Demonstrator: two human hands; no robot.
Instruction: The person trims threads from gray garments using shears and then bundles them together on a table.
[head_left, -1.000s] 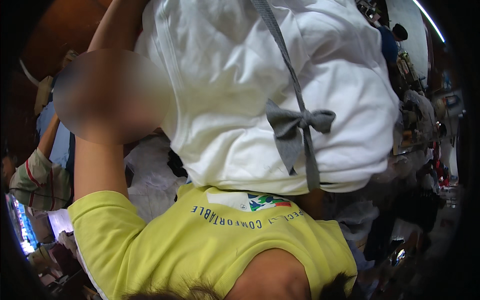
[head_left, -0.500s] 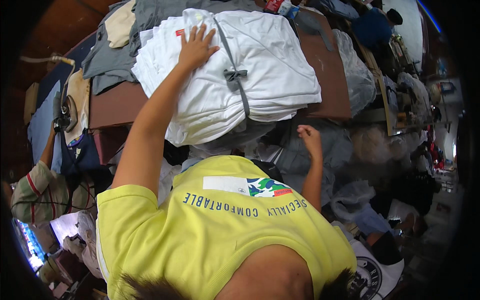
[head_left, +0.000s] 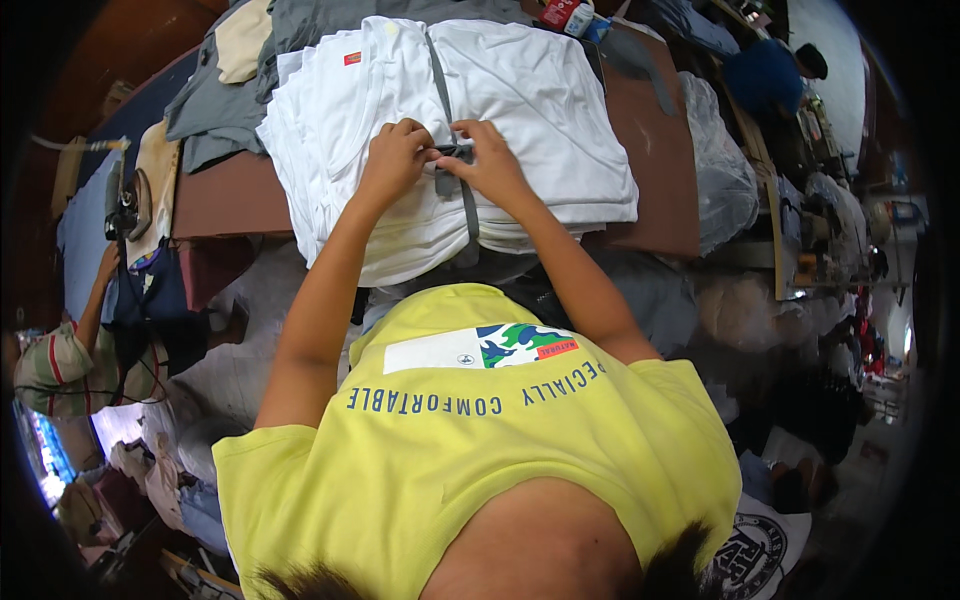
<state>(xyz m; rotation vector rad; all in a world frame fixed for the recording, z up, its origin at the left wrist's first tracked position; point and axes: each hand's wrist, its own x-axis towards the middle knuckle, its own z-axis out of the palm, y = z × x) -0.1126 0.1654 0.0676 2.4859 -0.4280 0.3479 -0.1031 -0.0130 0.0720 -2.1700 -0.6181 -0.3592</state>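
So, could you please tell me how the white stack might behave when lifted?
The stack would probably feel heavy, being many folded layers thick. Its ends would likely sag, since the fabric looks soft and wrinkled. Layers might slip at the left, where their edges fan out well away from the grey strip.

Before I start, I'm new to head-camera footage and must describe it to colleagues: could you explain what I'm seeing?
There's no machine here: a camera on a person's head looks down past their yellow shirt. Its wide lens bends straight edges.

On the brown table lies a stack of white garments, with a grey strip running across it. Grey cloth lies beyond, to the left.

The person's left hand and right hand meet at the strip's knot; how firmly either grips it is hard to tell.
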